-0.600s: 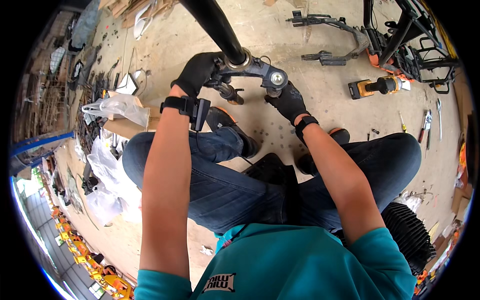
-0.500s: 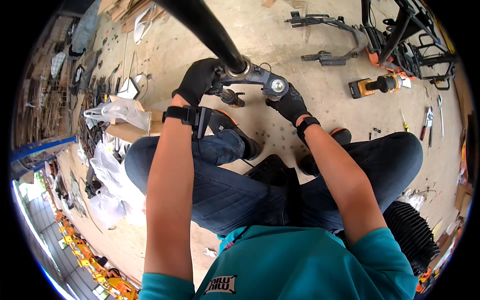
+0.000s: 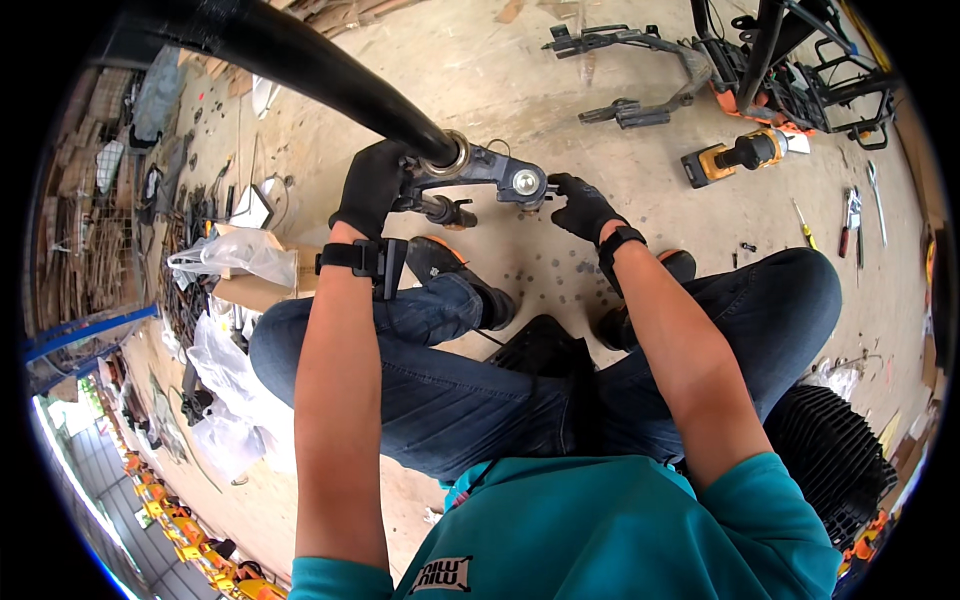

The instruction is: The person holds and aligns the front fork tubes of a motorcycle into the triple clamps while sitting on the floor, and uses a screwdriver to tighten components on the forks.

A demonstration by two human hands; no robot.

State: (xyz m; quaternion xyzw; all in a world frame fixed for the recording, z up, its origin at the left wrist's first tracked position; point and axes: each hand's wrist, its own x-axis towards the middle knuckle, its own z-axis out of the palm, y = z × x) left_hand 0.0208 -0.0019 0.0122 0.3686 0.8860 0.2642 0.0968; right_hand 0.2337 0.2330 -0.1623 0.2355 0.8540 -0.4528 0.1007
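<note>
My gloved left hand (image 3: pixel 371 188) is closed round the left end of a dark metal fork clamp (image 3: pixel 480 172). A thick black tube (image 3: pixel 330 85) slants down from the upper left and meets the clamp at a metal ring (image 3: pixel 457 158). The clamp's right end has a round shiny cap (image 3: pixel 525 182), and a short dark shaft (image 3: pixel 447 211) hangs below its left part. At the clamp's right edge, the fingertips of my gloved right hand (image 3: pixel 585 208) are pinched together beside small protruding bits. Whatever lies between those fingers is too small to make out.
A yellow-black cordless power tool (image 3: pixel 735 158) lies to the right, with a screwdriver (image 3: pixel 805 225), pliers (image 3: pixel 851 215) and a wrench (image 3: pixel 877 203) beyond. Black metal frames (image 3: pixel 640 75) occupy the far right. Plastic bags (image 3: pixel 235 370) and a cardboard box (image 3: pixel 265 288) sit at left.
The tube and clamp have shifted left in view, with my left hand still round the clamp. My right hand has drawn from under the clamp's right end to its side, fingertips pinched there.
</note>
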